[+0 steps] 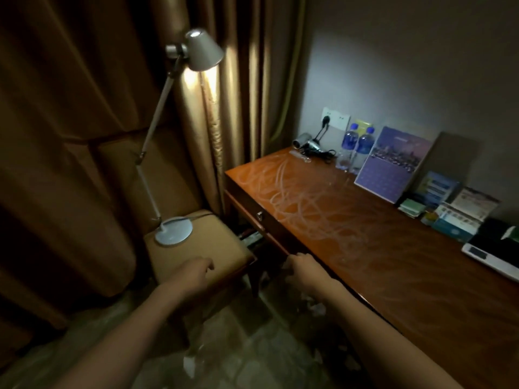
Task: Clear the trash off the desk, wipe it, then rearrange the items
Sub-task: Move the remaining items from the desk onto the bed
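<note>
Lamp still to go back on desk; both hands low by the chair.

Lamp stands on chair, left of desk, w/ wipe streaks on top. Left hand loosely curled, empty, at seat's near edge. Right hand curled at desk's front edge; grip unclear. Lamp prob. base-heavy w/ a jointed arm: take base plus lower arm, not the shade.

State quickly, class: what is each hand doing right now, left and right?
Left hand: over the chair seat, fingers loosely curled, holding nothing.
Right hand: at the desk's front edge; whether it holds anything cannot be told.
</note>
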Motion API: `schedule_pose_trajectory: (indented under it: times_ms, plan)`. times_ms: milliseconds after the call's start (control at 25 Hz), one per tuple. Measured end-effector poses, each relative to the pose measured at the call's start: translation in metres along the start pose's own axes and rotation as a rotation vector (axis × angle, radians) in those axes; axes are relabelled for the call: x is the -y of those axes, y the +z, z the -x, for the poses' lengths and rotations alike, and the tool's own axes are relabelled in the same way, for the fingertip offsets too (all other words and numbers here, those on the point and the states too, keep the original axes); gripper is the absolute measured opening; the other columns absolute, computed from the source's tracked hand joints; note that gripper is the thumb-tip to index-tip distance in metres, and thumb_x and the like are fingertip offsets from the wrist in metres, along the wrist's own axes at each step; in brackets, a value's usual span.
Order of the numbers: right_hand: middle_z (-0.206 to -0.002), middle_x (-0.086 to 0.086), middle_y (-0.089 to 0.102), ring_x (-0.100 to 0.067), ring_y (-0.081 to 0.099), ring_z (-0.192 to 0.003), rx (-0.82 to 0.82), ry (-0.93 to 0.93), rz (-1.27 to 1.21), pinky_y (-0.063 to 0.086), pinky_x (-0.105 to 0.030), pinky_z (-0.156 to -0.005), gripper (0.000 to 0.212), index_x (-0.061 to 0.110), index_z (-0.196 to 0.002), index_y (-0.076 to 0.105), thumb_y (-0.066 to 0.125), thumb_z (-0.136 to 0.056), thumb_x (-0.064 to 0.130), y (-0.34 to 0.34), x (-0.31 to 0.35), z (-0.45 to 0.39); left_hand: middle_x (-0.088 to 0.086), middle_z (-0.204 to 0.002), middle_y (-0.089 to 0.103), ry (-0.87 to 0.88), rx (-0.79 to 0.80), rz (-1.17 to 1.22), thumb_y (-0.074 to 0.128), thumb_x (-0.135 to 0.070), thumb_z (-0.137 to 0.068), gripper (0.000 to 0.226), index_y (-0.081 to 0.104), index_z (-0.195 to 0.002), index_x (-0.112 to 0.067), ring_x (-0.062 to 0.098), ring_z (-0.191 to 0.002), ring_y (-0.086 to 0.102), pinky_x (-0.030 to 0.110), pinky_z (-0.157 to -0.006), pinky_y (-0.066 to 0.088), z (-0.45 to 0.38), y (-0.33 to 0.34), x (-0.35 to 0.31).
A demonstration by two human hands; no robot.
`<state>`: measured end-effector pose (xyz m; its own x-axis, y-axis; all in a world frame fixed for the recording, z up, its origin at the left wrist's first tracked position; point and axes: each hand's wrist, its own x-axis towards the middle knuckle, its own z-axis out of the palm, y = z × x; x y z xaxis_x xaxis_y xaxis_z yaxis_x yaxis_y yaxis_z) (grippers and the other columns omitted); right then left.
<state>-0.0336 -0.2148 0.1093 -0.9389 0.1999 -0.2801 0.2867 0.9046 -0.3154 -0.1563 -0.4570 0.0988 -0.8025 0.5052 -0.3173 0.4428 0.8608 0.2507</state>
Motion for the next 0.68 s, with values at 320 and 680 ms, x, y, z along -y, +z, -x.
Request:
schedule_pose_trajectory:
  times_ms: [320, 680]
  plan:
    - [-0.12, -0.01, 0.058, -0.024, 0.055, -0.106, 0.017, 0.222, -0.1, 0.048, -0.032, -0.086, 0.032, 0.008, -0.116, 0.057, 0.062, -0.088, 0.023, -0.043, -0.089, -0.087, 0.002, -0.119, 0.057, 0.234, 0.032, -0.09, 0.053, -0.013, -0.084, 0.039, 0.052, -0.123, -0.019, 0.017, -0.106, 0.055, 0.032, -0.086, 0.048, -0.169, -0.043, -0.073]
    - [-0.121, -0.006, 0.057, -0.022, 0.054, -0.11, -0.053, 0.32, -0.192, 0.049, -0.038, -0.096, 0.034, 0.013, -0.119, 0.057, 0.063, -0.088, 0.024, -0.128, -0.189, -0.229, 0.004, -0.124, 0.057, 0.237, 0.038, -0.098, 0.056, -0.017, -0.088, 0.047, 0.045, -0.134, -0.018, 0.018, -0.107, 0.056, 0.028, -0.086, 0.049, -0.343, -0.095, -0.152]
